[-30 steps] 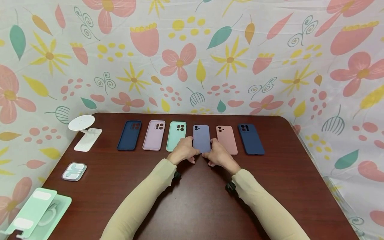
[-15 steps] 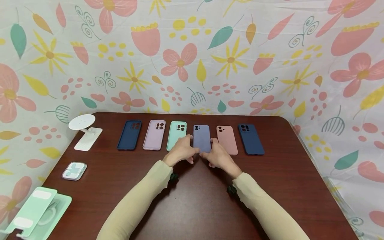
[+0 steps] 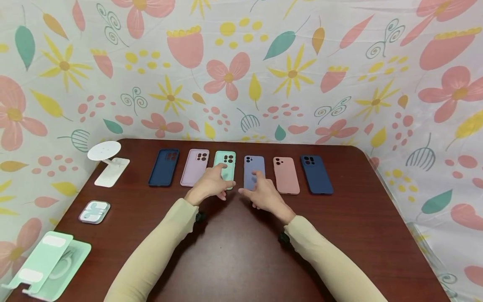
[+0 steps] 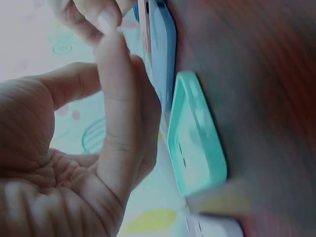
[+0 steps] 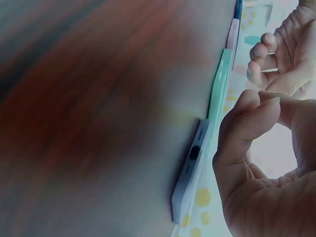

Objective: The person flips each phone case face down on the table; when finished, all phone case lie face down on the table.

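Observation:
Several phone cases lie in a row on the dark wood table. My left hand (image 3: 211,182) hovers over the lower part of the mint case (image 3: 229,174), thumb and index finger apart and nothing between them. Just right of it, my right hand (image 3: 264,195) is over the lower end of the lavender-blue case (image 3: 249,171), holding nothing. In the left wrist view the mint case (image 4: 200,143) lies flat beyond the loosely bent fingers. The right wrist view shows the lavender-blue case (image 5: 190,170) flat on the table, apart from the right hand (image 5: 242,163).
Left in the row are a navy case (image 3: 163,168) and a pale lilac case (image 3: 194,167); right are a pink case (image 3: 286,176) and another navy case (image 3: 317,175). A white stand (image 3: 111,173), boxed earphones (image 3: 94,212) and a mint stand (image 3: 47,256) occupy the table's left side.
Both hands have let go of the lavender-blue case's sides. The left hand has moved left over the mint case; the right has shifted slightly left. The cases stay in their row.

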### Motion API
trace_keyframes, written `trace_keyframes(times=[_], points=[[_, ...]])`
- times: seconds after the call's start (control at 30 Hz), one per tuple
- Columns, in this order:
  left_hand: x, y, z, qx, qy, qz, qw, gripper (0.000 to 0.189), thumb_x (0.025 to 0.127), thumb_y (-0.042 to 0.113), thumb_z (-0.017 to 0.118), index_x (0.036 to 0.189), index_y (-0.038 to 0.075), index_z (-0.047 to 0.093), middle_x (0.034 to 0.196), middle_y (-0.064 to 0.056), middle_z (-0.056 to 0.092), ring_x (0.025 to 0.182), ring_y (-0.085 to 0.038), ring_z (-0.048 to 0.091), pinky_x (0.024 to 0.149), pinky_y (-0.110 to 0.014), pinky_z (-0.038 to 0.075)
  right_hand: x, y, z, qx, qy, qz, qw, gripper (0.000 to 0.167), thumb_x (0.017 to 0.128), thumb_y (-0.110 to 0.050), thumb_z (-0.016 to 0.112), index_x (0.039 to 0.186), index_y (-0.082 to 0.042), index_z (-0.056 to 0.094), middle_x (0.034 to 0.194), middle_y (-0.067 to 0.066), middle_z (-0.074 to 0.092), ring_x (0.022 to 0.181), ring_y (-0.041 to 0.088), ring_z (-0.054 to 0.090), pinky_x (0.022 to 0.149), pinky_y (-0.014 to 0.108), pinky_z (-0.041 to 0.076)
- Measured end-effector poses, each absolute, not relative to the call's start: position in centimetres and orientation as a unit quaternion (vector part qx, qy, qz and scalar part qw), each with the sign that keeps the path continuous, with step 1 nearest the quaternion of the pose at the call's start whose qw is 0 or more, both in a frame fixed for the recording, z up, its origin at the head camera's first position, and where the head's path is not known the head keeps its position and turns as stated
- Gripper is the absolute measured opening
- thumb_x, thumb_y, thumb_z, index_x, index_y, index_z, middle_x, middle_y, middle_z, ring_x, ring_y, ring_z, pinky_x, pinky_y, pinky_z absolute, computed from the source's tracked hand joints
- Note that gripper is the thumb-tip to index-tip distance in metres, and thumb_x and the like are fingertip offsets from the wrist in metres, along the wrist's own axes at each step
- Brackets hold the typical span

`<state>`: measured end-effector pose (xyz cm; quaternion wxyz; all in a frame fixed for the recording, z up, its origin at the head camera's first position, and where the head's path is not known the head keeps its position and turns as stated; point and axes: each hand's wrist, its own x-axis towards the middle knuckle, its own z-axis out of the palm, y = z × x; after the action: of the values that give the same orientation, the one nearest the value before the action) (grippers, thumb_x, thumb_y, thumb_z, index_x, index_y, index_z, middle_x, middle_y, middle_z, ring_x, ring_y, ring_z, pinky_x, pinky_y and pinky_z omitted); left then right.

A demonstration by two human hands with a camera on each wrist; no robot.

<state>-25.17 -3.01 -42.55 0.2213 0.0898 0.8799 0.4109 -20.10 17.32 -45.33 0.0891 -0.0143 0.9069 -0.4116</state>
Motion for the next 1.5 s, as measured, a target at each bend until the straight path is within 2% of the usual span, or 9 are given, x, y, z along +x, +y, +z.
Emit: trace_keyframes(times=[0.23,0.5,0.6,0.73,0.83,1.0,1.23,1.37,1.5], points=[[-26.1,-5.3,-42.3,0.098,0.884,0.401,0.219,0.083,0.102,0.022,0.078,0.169,0.003,0.033,0.09,-0.018,0.076,0.056,-0.014,0.074,0.072,-0.032,0.068,-20.6,15.5,-45.3,-0.023,0.906,-0.411,0.096,0.088,0.101,-0.033,0.081,0.167,-0.001,0.032,0.066,0.006,0.068,0.047,0.018,0.065,0.049,0.029,0.052],[-27.2,-6.8,-42.8,0.09,0.89,0.388,0.221,0.086,0.099,0.017,0.08,0.169,0.001,0.032,0.081,-0.015,0.075,0.051,-0.012,0.071,0.062,-0.032,0.067,-21.9,13.9,-45.8,-0.016,0.903,-0.408,0.134,0.094,0.099,-0.032,0.082,0.167,0.004,0.026,0.06,0.008,0.07,0.049,0.021,0.068,0.049,0.033,0.058],[-27.4,-6.8,-42.8,0.088,0.899,0.368,0.221,0.088,0.098,0.017,0.082,0.169,0.002,0.032,0.085,-0.015,0.075,0.051,-0.012,0.071,0.067,-0.035,0.069,-23.0,13.7,-47.2,-0.017,0.904,-0.4,0.149,0.1,0.1,-0.034,0.081,0.169,0.006,0.021,0.06,0.009,0.07,0.05,0.022,0.07,0.05,0.035,0.059],[-27.6,-6.9,-43.0,0.094,0.913,0.328,0.225,0.092,0.096,0.019,0.085,0.169,0.003,0.032,0.092,-0.014,0.077,0.051,-0.012,0.073,0.084,-0.034,0.069,-24.3,13.3,-48.9,-0.008,0.901,-0.401,0.165,0.104,0.098,-0.035,0.083,0.17,0.004,0.018,0.065,0.011,0.073,0.053,0.023,0.073,0.052,0.036,0.062],[-27.6,-6.8,-43.2,0.105,0.91,0.324,0.238,0.092,0.093,0.015,0.086,0.167,0.002,0.034,0.102,-0.016,0.077,0.051,-0.014,0.073,0.08,-0.033,0.069,-24.7,12.8,-49.0,0.007,0.901,-0.397,0.174,0.101,0.097,-0.032,0.085,0.168,0.003,0.023,0.071,0.014,0.074,0.054,0.024,0.075,0.053,0.036,0.064],[-27.9,-6.6,-43.5,0.107,0.899,0.342,0.253,0.082,0.089,0.005,0.088,0.158,-0.002,0.043,0.109,-0.02,0.073,0.05,-0.017,0.072,0.059,-0.032,0.067,-24.9,11.6,-48.6,0.018,0.908,-0.382,0.171,0.085,0.095,-0.026,0.086,0.155,0.007,0.036,0.084,0.017,0.069,0.051,0.023,0.073,0.05,0.034,0.063],[-28.2,-6.3,-43.6,0.103,0.904,0.324,0.259,0.057,0.087,0.001,0.089,0.136,-0.001,0.058,0.102,-0.017,0.071,0.051,-0.021,0.073,0.057,-0.034,0.067,-25.3,11.1,-48.5,0.024,0.908,-0.388,0.158,0.078,0.091,-0.023,0.09,0.144,0.008,0.042,0.092,0.022,0.066,0.047,0.024,0.071,0.047,0.036,0.062],[-28.4,-5.9,-43.6,0.123,0.905,0.311,0.265,0.035,0.087,-0.005,0.085,0.114,0.001,0.065,0.096,-0.014,0.07,0.051,-0.022,0.073,0.056,-0.035,0.067,-26.0,11.2,-49.4,0.024,0.906,-0.391,0.159,0.079,0.09,-0.027,0.091,0.143,0.005,0.042,0.095,0.019,0.065,0.048,0.023,0.072,0.049,0.037,0.064],[-28.4,-5.6,-43.6,0.123,0.9,0.315,0.274,0.028,0.088,-0.008,0.083,0.109,0.001,0.066,0.094,-0.013,0.071,0.052,-0.023,0.073,0.056,-0.036,0.067,-26.0,11.2,-49.2,0.03,0.901,-0.399,0.165,0.079,0.092,-0.025,0.09,0.146,0.005,0.04,0.096,0.019,0.065,0.048,0.023,0.073,0.05,0.038,0.065]])
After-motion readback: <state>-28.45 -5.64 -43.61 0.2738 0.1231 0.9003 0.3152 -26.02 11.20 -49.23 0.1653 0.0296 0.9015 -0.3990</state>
